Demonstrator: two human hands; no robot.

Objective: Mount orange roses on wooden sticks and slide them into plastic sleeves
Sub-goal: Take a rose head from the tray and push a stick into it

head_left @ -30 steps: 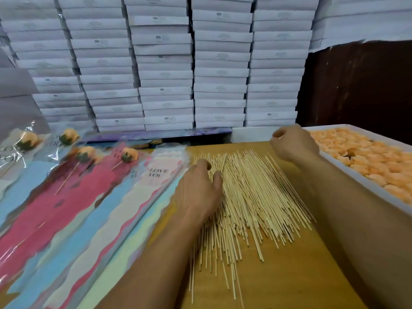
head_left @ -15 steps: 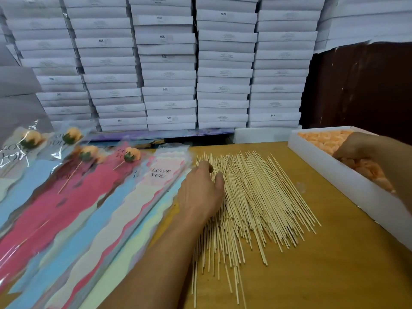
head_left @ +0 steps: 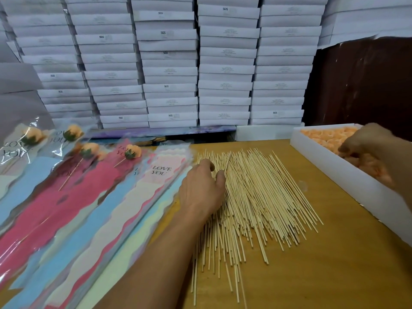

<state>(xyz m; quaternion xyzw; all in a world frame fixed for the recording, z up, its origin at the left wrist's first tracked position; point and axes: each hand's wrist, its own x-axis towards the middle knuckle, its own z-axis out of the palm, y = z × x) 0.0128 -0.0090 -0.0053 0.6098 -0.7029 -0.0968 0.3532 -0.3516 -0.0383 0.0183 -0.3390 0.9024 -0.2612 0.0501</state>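
A wide pile of thin wooden sticks (head_left: 256, 197) lies fanned on the wooden table. My left hand (head_left: 201, 190) rests on the pile's left side and pinches one stick whose tip rises above the others. My right hand (head_left: 370, 148) reaches into the white box (head_left: 347, 175) at the right, fingers curled down among the orange roses (head_left: 323, 134); whether it holds one is hidden. At the left lie coloured plastic sleeves (head_left: 73, 210) printed "LOVE YOU". Several sleeves hold a rose on a stick (head_left: 132, 152).
Tall stacks of flat white cartons (head_left: 169, 63) fill the wall behind the table. A dark brown panel (head_left: 361, 81) stands at the back right. Bare table (head_left: 334, 264) shows in front of the sticks on the right.
My right hand has moved from above the sticks' far right edge over into the rose box. My left hand has stayed on the pile and lifted a stick tip.
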